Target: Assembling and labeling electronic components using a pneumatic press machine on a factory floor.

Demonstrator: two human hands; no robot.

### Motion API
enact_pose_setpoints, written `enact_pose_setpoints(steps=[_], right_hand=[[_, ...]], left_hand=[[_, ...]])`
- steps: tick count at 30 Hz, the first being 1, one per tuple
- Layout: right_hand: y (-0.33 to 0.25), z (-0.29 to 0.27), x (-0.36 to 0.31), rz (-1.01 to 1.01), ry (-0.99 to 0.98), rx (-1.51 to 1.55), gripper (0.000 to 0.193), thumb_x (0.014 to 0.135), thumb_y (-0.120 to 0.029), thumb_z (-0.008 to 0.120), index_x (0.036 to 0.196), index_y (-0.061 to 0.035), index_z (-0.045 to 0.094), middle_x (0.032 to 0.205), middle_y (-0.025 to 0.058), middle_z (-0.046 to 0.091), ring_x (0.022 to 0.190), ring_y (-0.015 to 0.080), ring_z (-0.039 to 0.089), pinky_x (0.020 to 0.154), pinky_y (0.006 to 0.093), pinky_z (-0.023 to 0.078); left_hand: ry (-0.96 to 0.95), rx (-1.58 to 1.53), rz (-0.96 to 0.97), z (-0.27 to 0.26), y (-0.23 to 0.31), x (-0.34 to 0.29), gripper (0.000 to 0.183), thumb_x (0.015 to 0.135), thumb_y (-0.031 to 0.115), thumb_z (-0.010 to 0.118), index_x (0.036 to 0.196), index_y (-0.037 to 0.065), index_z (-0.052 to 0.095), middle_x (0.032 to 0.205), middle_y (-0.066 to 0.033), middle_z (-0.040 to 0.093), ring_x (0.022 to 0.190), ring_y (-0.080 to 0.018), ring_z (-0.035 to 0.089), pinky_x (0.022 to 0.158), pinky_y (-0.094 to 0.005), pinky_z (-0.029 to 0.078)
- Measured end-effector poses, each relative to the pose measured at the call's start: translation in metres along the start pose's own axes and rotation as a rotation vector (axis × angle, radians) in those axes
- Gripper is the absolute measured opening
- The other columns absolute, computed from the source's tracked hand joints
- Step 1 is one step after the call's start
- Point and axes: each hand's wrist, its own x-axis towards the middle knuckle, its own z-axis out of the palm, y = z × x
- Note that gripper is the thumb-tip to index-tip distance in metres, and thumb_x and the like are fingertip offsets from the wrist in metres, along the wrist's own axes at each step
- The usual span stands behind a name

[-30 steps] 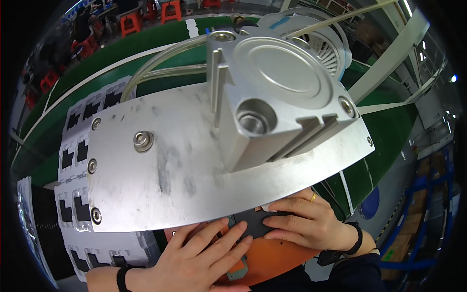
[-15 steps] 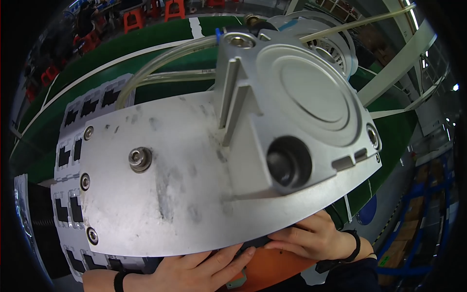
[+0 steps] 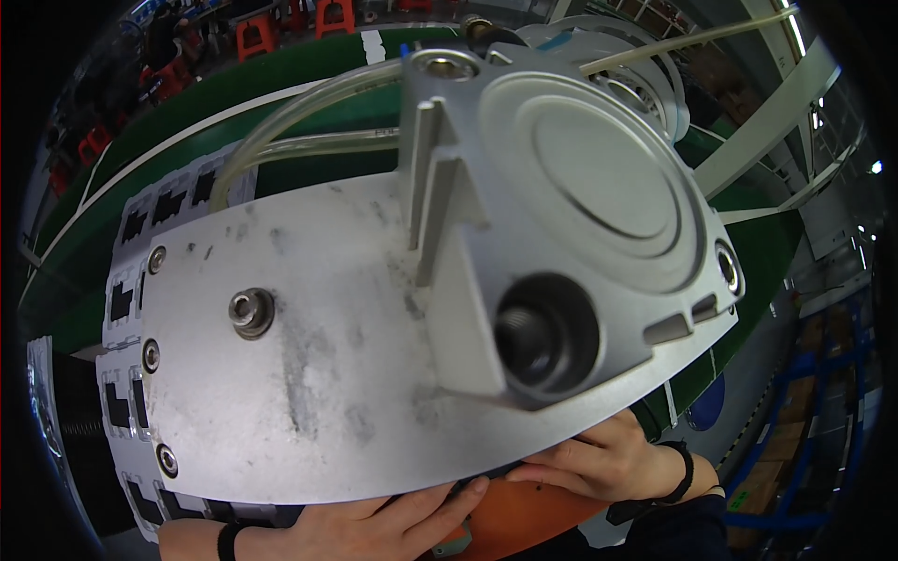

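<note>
A large silver metal plate [image 3: 355,393] with a pneumatic cylinder [image 3: 599,178] bolted on top fills the middle of the view. Under its near edge, my left hand [image 3: 383,524] reaches in from the lower left, thumb angled to the right and most fingertips hidden. To its right, my right hand [image 3: 603,458] has bent fingers pointing left, their tips also beneath the plate. Between them shows a sliver of a dark thing, too covered to name, and both hands close in on it. Below lies an orange surface [image 3: 524,505] with a small green piece [image 3: 456,540].
Light grey trays [image 3: 117,360] with black cut-out shapes stand left of the plate. Clear hoses [image 3: 318,145] run from the cylinder over a green work surface [image 3: 309,112]. A white reel [image 3: 655,75] sits behind, and blue racks with boxes [image 3: 781,435] stand at right.
The plate and cylinder have shifted slightly left and look a little larger, the near edge now lower over my left fingers. My hands are almost still.
</note>
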Motion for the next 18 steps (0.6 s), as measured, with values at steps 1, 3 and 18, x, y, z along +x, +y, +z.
enact_pose_setpoints(steps=[1,3,18], right_hand=[[0.000,0.000,0.000,0.002,0.000,0.001,0.022,0.069,-0.020,0.079,0.078,-0.0056,0.064,0.107,0.0102,0.064,0.087,0.0222,0.061,0.072,0.0298,0.052],[0.002,0.001,0.001,0.002,0.016,0.020,0.022,0.069,-0.019,0.080,0.078,-0.0055,0.064,0.108,0.0103,0.063,0.087,0.0227,0.061,0.073,0.0300,0.052],[0.005,-0.003,-0.001,-0.005,-0.004,0.022,0.023,0.076,-0.021,0.074,0.087,-0.0078,0.059,0.107,0.0062,0.060,0.097,0.0258,0.055,0.085,0.0364,0.046]], left_hand=[[-0.001,-0.003,-0.002,0.000,0.000,0.000,0.064,0.078,0.053,0.061,0.127,0.012,0.057,0.138,-0.0108,0.048,0.124,-0.0321,0.042,0.106,-0.0482,0.028],[-0.004,-0.006,-0.003,0.001,-0.001,0.001,0.063,0.078,0.053,0.061,0.127,0.012,0.057,0.138,-0.0107,0.048,0.124,-0.0322,0.042,0.106,-0.0482,0.028],[0.038,0.032,0.038,0.001,-0.003,0.005,0.061,0.076,0.053,0.067,0.123,0.014,0.060,0.129,-0.0096,0.054,0.113,-0.0306,0.050,0.096,-0.0459,0.038]])
